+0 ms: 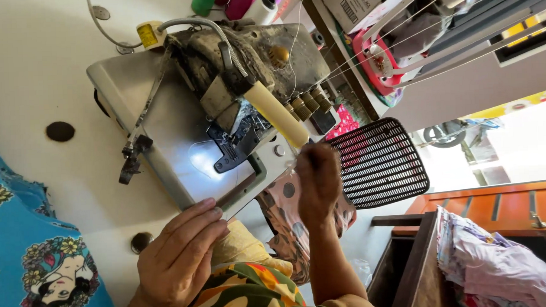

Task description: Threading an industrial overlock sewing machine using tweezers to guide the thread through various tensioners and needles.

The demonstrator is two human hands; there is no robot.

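White thread (366, 50) runs taut from the cones down to the grimy overlock machine (234, 94) on the table. One careless tug could, I judge, snap it or pull it from its guides. My right hand (317, 182) is pinched shut near the machine's front edge, probably on thread (too fine to tell). My left hand (180, 259) lies loosely curled, fingertips on the machine bed's near edge.

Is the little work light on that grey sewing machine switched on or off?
On, it seems. A bright bluish-white patch glows on the grey sewing machine bed beside the needle area, brighter than the surrounding surface. The lamp itself cannot be clearly made out.
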